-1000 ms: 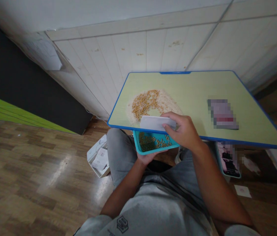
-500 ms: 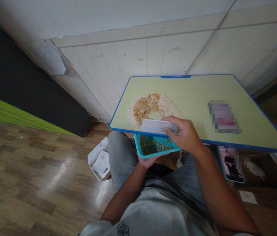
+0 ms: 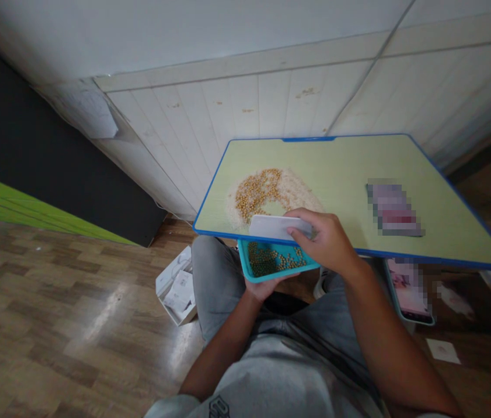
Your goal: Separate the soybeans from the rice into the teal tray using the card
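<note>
Pinching one end of a flat white scraper [image 3: 266, 227] between thumb and fingers, the right hand [image 3: 328, 239] has its blade jutting leftward from the grip. Yellow beans [image 3: 251, 195] lie beyond the blade, left of that grip, with pale grains [image 3: 298, 187] just past the fingers. Below, the left hand [image 3: 266, 287] holds a turquoise tray [image 3: 284, 274] of beans from underneath, its fingers mostly hidden.

Dim, soft focus, glare on floor [image 3: 106, 309]
</note>
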`<state>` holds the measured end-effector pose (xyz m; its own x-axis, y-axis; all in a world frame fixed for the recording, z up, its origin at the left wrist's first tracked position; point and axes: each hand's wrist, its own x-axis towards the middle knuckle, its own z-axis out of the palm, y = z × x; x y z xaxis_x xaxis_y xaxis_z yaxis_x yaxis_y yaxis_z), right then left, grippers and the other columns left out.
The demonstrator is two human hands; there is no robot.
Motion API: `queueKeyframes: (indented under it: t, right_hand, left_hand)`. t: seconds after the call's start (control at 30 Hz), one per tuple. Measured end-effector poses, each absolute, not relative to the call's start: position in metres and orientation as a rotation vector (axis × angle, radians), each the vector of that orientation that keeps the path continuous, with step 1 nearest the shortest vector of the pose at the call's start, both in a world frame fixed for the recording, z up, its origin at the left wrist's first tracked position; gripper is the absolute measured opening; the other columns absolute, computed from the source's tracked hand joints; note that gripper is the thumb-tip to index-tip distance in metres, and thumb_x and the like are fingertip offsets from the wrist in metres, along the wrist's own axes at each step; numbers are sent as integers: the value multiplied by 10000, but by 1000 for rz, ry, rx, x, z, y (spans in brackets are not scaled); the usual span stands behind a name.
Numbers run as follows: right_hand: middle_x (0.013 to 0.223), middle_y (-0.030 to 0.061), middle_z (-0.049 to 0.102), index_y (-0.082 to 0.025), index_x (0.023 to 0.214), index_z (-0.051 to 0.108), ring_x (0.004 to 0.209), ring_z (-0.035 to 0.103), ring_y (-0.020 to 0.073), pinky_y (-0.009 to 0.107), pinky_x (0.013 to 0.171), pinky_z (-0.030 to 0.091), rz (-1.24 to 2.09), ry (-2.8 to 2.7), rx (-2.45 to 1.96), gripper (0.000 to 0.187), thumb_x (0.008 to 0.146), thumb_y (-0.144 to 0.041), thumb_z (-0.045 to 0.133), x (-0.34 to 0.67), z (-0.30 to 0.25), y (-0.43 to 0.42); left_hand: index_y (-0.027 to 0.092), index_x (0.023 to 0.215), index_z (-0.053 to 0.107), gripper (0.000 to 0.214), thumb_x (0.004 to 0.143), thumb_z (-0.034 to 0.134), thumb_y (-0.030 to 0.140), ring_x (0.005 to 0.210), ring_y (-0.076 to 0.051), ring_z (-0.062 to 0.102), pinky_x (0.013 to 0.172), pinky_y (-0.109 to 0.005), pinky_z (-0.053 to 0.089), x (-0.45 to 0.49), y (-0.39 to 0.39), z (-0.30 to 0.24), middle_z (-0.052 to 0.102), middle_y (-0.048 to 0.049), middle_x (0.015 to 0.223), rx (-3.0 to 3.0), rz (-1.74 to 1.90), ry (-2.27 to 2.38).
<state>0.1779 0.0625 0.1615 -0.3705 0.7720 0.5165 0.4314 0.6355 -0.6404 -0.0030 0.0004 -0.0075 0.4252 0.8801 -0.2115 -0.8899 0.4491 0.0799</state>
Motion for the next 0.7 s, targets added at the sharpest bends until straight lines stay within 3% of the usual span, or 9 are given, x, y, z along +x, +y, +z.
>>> queueKeyframes:
  t: [0.2,0.4,0.53,0.7]
  right_hand:
    - [938,31,857,-223,1029,814,833,810,229,297,768,586,515,-1940,-926,169,938,-253,675,181,163,62]
    - [927,44,838,-211,1012,815,786,764,236,314,695,556,286,-1712,-1088,180,890,-279,702,199,168,79]
    - [833,31,788,-212,1032,812,658,659,209,311,602,472,142,-1592,-1309,215,855,-281,712,212,175,99]
    - [773,28,767,-216,1035,820,588,615,205,331,607,471,77,-1588,-1394,252,826,-285,697,208,176,105]
  left_hand:
    - [256,1763,338,866,1063,213,750,1745,-440,88,1331,-848,21,-3,0,-10,300,-114,1848,-13,1098,222]
    - [275,1771,313,884,1057,167,775,1740,-453,110,1343,-827,24,0,1,-5,290,-78,1855,11,1097,217]
    - [297,1784,245,829,1080,200,732,1739,-441,134,1349,-820,48,1,2,1,285,-64,1856,-24,1135,238]
    - [360,1779,245,718,1123,151,639,1737,-402,186,1356,-810,58,4,5,2,263,-3,1860,-95,1214,282]
